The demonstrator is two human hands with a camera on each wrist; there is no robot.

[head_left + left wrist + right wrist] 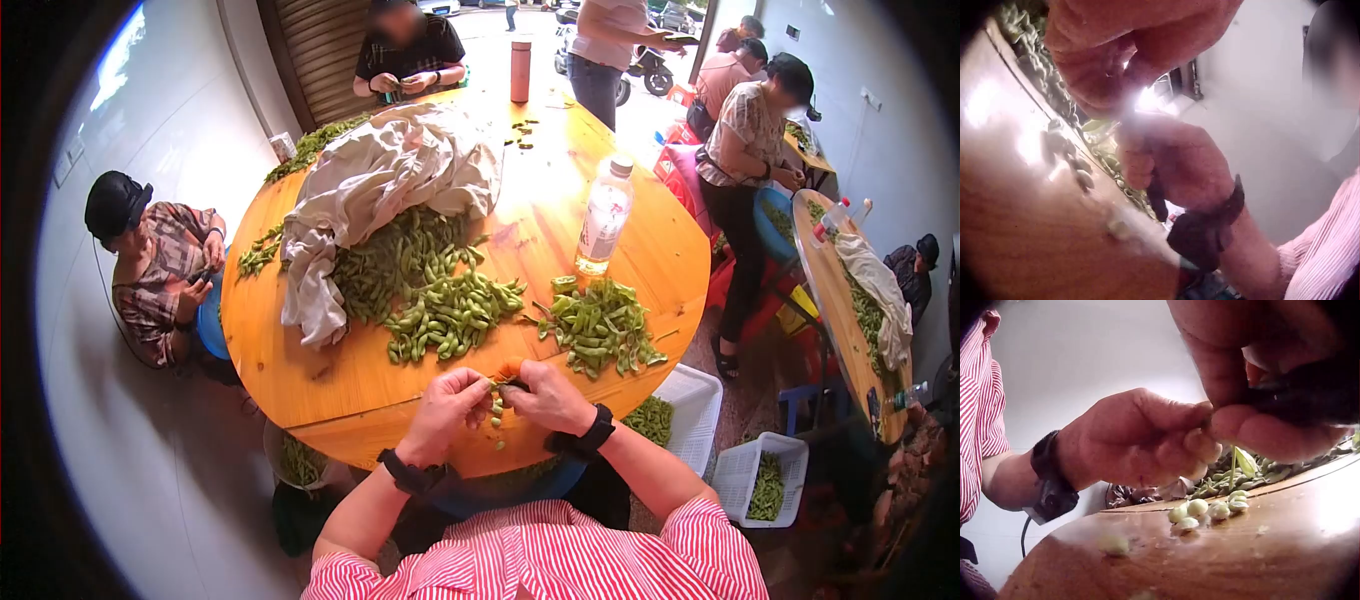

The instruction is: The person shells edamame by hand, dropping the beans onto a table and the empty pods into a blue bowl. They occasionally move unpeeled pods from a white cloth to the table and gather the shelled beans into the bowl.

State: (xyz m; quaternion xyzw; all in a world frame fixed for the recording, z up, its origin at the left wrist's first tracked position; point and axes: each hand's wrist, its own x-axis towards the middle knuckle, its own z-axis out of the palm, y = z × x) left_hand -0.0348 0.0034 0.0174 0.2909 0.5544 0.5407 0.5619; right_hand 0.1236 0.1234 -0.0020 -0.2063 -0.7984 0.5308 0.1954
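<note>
Just over the near edge of the round wooden table [400,405], my two hands meet fingertip to fingertip. My left hand [450,408] pinches a small green soybean pod [1245,462], partly covered by fingers. My right hand [550,398] is curled round a slim dark object [1285,397] at the pod, with a bit of orange beside its thumb; the object's kind is hidden. Shelled beans [1197,508] lie on the wood below the fingers. Ahead of the hands is a heap of whole pods [450,310], and a smaller pile of pods [598,330] sits to its right.
A pale cloth [400,160] partly covers the large heap. A clear bottle [606,220] and a pink flask [520,72] stand on the table. White baskets [690,400] with pods are on the floor at right. Other people sit or stand around this and another table.
</note>
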